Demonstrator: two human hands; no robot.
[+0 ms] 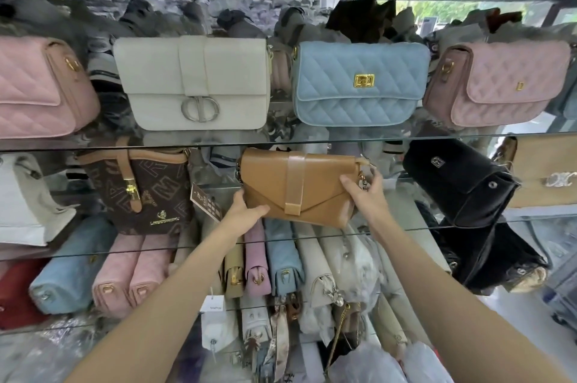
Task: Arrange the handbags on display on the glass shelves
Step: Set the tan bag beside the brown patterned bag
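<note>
Holding the tan envelope handbag [298,189] at the centre of the frame, you have your left hand [246,209] curled on its lower left corner and your right hand [363,192] gripping its right end. It sits at the middle glass shelf [437,135] — below the white handbag [193,82] and the blue quilted handbag [359,82].

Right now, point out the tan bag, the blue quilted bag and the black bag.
tan bag [315,195], head view, front flap right of the strap
blue quilted bag [331,82], head view, flap left of the clasp
black bag [452,176], head view, front flap
</note>
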